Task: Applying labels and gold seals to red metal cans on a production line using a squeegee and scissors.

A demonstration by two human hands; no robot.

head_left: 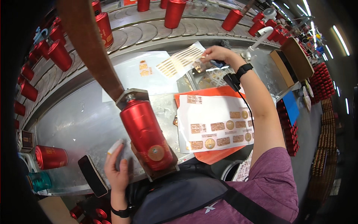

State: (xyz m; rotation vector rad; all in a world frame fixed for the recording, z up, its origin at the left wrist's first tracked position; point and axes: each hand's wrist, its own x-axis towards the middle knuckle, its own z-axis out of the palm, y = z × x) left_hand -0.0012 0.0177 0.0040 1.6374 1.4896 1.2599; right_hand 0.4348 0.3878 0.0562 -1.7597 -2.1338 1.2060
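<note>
At lower left, the left hand [118, 168] curls its grip around a small white-tipped object [115, 147] beside the red bottle [146, 132] in its holder. Upper centre, the right hand [216, 55] pinches a gold label sheet [179, 61] above the metal table [82, 123]; a conveyor [149, 31] carries red bottles behind.

red bottle [146, 130], centre: matt metallic finish, glossy gold seal | worktable [74, 123], left: scuffed dull sheet metal | sticker sheet [216, 125], centre right: glossy paper, gold foil labels | phone [92, 175], lower left: glossy black

Steel bench [74, 123]: label sheets [216, 125], phone [92, 175], lying red bottle [50, 156].
</note>
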